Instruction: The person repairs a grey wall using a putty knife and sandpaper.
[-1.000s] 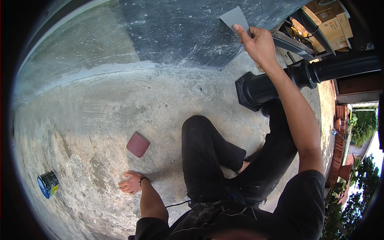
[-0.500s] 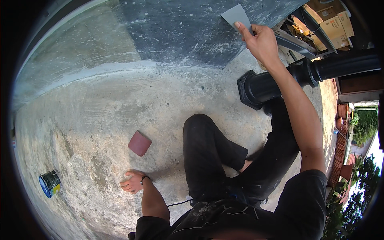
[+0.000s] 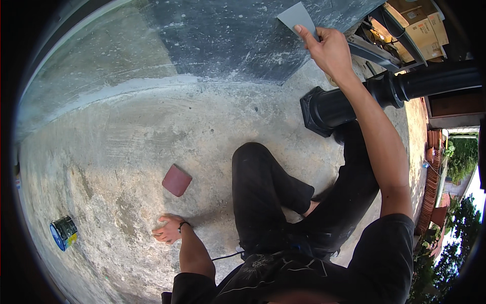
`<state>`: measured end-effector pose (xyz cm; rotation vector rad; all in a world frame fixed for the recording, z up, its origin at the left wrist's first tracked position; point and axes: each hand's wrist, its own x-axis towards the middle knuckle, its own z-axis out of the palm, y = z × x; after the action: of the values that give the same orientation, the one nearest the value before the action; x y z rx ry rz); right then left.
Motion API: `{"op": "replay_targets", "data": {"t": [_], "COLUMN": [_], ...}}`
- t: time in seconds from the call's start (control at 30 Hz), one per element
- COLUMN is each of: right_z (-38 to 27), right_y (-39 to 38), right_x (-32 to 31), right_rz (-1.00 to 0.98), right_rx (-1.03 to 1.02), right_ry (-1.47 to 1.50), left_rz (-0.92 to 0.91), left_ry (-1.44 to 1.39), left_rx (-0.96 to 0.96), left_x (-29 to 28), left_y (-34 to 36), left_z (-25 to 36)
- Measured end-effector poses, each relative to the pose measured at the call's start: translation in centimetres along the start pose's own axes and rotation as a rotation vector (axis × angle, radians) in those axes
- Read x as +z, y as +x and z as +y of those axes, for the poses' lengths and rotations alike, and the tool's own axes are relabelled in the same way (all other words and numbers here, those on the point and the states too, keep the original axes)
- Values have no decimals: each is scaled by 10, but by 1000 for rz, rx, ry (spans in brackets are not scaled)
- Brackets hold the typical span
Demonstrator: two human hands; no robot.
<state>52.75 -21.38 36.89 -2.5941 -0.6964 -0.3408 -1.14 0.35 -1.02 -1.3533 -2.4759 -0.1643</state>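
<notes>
Two hands are at work here, well apart. Taking the clock from the middle of our view, the right hand [image 3: 331, 53] is between one and two, pinching a grey sheet [image 3: 295, 17] with the thumb flat on its near face; the fingers behind are mostly hidden. The sheet lies at one o'clock, over the dark wall [image 3: 217, 45]; we cannot tell whether its edge touches.

The left hand [image 3: 169, 230] rests on the floor [image 3: 131, 142] between seven and eight, its fingers loosely spread and slightly bent. A red pad [image 3: 177, 180] lies near it at eight, and a can [image 3: 63, 233] on its side farther out that way.

We judge the pinch the weak point: pressure on the sheet's far corner could twist it loose, or a steep tilt could score the wall. The right forearm crosses the column [image 3: 331, 109] at two, so a wide swing could knock it.
</notes>
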Motion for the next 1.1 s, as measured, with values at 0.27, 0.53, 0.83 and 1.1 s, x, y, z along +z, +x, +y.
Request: {"op": "replay_targets", "data": {"t": [0.27, 0.53, 0.83, 1.1], "right_z": [2, 7, -2, -1], "right_y": [-3, -2, -5, -2], "right_x": [-2, 4, 0, -5], "right_rz": [-2, 29, 1, -14], "right_rx": [5, -50, -3, -28], "right_ry": [-40, -59, 7, 25], "left_rz": [43, 26, 25, 29], "left_ry": [-2, -7, 17, 8], "left_rx": [26, 12, 1, 23], "left_x": [2, -1, -3, -2], "left_y": [-1, -2, -1, -5], "left_z": [0, 0, -1, 0]}}
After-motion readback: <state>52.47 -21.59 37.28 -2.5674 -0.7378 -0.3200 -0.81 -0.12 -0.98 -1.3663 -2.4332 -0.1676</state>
